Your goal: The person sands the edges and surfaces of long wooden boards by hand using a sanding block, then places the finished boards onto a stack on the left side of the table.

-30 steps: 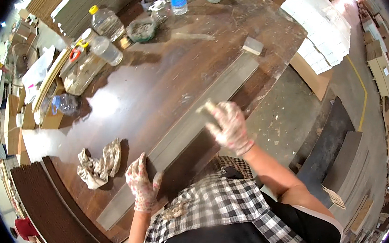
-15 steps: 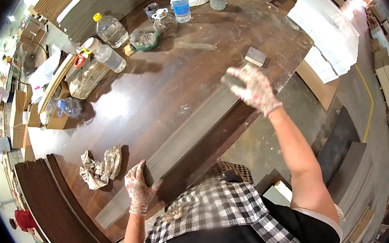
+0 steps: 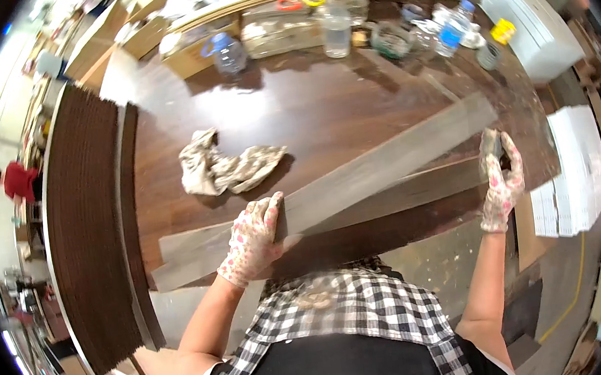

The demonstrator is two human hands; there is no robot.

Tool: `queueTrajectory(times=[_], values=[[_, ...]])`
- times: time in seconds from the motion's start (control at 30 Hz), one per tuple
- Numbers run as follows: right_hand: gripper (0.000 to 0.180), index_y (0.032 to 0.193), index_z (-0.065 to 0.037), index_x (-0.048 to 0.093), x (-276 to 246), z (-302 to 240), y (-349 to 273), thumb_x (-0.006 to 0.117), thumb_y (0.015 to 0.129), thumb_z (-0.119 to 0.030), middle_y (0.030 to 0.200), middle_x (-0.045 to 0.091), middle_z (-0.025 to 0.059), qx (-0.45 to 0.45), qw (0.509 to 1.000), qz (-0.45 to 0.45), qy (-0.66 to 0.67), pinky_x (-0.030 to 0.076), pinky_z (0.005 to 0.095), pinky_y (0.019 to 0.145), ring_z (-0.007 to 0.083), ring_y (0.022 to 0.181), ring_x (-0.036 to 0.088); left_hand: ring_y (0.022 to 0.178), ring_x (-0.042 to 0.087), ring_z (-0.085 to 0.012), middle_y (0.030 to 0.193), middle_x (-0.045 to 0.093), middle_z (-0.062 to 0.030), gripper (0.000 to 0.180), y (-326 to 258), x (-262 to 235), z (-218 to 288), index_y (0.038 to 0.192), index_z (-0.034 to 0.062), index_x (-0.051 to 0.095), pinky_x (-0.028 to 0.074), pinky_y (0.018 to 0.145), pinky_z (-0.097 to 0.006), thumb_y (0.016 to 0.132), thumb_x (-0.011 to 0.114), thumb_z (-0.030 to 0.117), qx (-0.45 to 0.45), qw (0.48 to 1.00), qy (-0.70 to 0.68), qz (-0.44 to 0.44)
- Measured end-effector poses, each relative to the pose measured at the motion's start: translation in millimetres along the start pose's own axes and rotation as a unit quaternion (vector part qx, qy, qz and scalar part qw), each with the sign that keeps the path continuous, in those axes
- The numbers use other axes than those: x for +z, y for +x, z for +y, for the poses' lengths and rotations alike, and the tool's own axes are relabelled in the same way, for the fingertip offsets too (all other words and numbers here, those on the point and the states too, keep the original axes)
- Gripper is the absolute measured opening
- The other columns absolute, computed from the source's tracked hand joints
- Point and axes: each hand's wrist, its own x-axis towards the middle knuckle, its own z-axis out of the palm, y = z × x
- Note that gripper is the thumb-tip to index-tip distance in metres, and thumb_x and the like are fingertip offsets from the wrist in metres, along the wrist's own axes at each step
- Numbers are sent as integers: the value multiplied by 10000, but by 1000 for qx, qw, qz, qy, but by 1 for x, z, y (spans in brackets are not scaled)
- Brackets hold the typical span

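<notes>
Two long grey boards lie crossed at a narrow angle on the brown table. My left hand (image 3: 253, 241), in a stained white glove with pink spots, spans the upper board (image 3: 384, 158) near its left part, fingers over the far edge and thumb near the close edge. The lower board (image 3: 416, 189) shows beneath it, running to the right. At the right ends of the boards my right hand (image 3: 504, 179), gloved alike, is closed around a small grey block (image 3: 488, 149). Part of the block is hidden by the fingers. A crumpled, stained cloth (image 3: 222, 167) lies beyond my left hand.
A stack of dark brown boards (image 3: 91, 229) stands at the left. Along the table's (image 3: 329, 105) far side are a clear bottle (image 3: 336, 25), a blue-labelled bottle (image 3: 453, 29), a blue-capped jug (image 3: 230, 55) and a grey cup (image 3: 488, 57). White stacked sheets (image 3: 577, 168) stand at the right.
My view has turned. The upper board now lies slanted across the lower one, which was not distinct before. My right hand has moved off the board's surface to beside the boards' right ends.
</notes>
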Motion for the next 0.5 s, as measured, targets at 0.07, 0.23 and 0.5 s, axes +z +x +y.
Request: queueTrajectory(times=[0.07, 0.23, 0.5], values=[[494, 1396, 33, 558, 35, -12, -23, 618, 911, 101, 1378, 597, 114, 25, 996, -33, 80, 431, 365, 1131, 211, 1282, 559, 1088, 589, -402, 1207, 605, -211, 813, -22, -20, -17, 1414, -12, 480, 501, 934, -466, 764, 847, 310, -52, 997, -56, 12], [520, 1368, 11, 594, 114, -42, -53, 652, 858, 91, 1365, 613, 102, -37, 991, -115, 54, 415, 370, 1134, 217, 1288, 563, 1099, 620, -384, 1162, 653, -213, 682, -80, -59, -80, 1358, -16, 554, 503, 957, -431, 813, 825, 289, -120, 966, -224, 52], [510, 1426, 12, 545, 207, -50, -91, 636, 924, 14, 1438, 576, 111, -122, 963, -225, 81, 414, 367, 1135, 215, 1308, 555, 867, 723, -279, 1110, 710, -206, 790, -178, -65, -161, 1380, -7, 545, 604, 776, -395, 933, 601, 642, -310, 585, -749, -30]])
